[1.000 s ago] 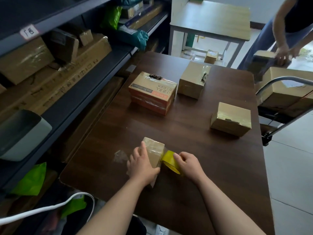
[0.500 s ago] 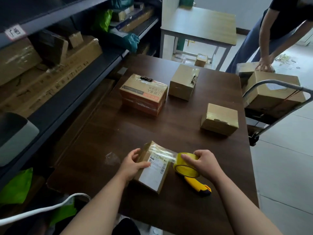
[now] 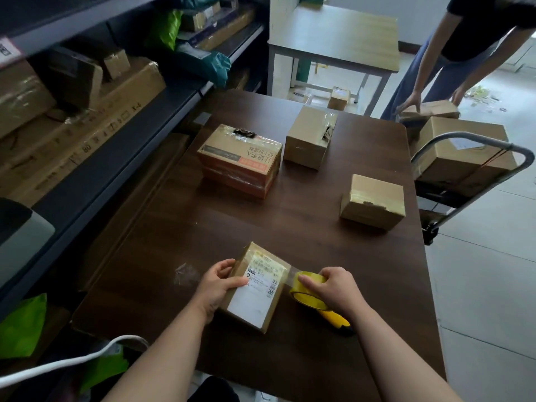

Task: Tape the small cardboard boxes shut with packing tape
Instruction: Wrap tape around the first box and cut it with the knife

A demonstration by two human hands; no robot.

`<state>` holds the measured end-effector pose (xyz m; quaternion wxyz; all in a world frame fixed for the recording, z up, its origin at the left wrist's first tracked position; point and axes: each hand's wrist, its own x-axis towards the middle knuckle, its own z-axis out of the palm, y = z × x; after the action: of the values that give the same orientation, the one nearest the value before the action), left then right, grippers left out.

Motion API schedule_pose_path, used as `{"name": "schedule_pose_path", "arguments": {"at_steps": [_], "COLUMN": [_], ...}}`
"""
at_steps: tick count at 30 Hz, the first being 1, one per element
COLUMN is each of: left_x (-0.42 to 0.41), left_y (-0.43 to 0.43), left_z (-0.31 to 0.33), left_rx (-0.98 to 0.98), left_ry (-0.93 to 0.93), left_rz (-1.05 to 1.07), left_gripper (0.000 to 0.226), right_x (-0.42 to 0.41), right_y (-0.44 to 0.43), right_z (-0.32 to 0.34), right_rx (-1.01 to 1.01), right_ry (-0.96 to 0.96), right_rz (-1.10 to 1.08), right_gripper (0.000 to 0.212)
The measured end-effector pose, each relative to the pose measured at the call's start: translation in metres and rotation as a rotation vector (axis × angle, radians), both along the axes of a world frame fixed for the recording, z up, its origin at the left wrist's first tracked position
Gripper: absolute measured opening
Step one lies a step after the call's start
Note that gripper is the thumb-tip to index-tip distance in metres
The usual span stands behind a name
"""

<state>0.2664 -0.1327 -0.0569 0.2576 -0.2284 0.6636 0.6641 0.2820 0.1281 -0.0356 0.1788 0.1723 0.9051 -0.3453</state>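
Box (image 3: pixel 259 297): label up, on bench (image 3: pixel 290 224).
Left hand (image 3: pixel 217 287): fingers curled round box.
Right hand (image 3: pixel 336 289): fingers curled round tape roll (image 3: pixel 304 298).

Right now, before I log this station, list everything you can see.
table: 1, dark brown, centre
labelled box: 1, brown, near edge
tape roll: 1, yellow, right of labelled box
handle: 1, yellow-black, below tape roll
other boxes: 3, brown, farther back on table
trolley: 1, grey, right, loaded
shelf: 1, dark, left, stocked
second person: 1, dark top, far right
left hand: 1, grips labelled box
right hand: 1, grips tape roll
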Motion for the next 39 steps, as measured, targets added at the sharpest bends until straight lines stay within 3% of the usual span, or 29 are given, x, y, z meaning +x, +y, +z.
{"name": "schedule_pose_path", "arguments": {"at_steps": [5,8,11,14,17,19,22,28,33,39], "left_x": [-0.001,0.000,-0.001,0.002,0.016,0.025,0.031,0.021,0.003,-0.014], "left_y": [-0.007,-0.010,-0.007,0.009,0.035,0.047,0.051,0.042,0.037,0.004], "left_z": [-0.009,-0.010,-0.007,0.005,0.011,0.005,-0.004,0.001,0.012,0.017], "left_rx": [0.014,-0.074,-0.281,-0.724,-1.029,-1.069,-1.124,-1.032,-0.887,-0.414], "left_ry": [-0.052,-0.039,0.055,0.262,0.418,0.344,0.278,0.344,0.274,0.116], "left_rz": [0.050,0.004,-0.098,-0.193,-0.379,-0.486,-0.560,-0.470,-0.413,-0.166], "left_gripper": [0.060,0.054,0.056,0.060,0.087,0.116,0.128,0.128,0.127,0.115], "right_x": [-0.010,-0.014,-0.015,-0.016,-0.016,-0.014,-0.008,-0.001,-0.003,-0.001], "right_y": [-0.015,-0.027,-0.034,-0.039,-0.044,-0.044,-0.040,-0.033,-0.031,-0.011], "right_z": [-0.007,-0.006,-0.005,-0.004,-0.003,-0.003,0.000,0.026,0.057,0.073], "right_rx": [0.087,0.191,0.269,0.318,0.333,0.342,0.339,0.308,0.326,0.291], "right_ry": [-0.011,0.010,-0.001,-0.008,-0.008,-0.007,0.005,0.103,0.289,0.345], "right_rz": [0.031,0.083,0.111,0.138,0.165,0.182,0.172,0.163,0.200,0.181], "right_gripper": [0.057,0.065,0.060,0.057,0.056,0.055,0.059,0.056,0.050,0.050]}}
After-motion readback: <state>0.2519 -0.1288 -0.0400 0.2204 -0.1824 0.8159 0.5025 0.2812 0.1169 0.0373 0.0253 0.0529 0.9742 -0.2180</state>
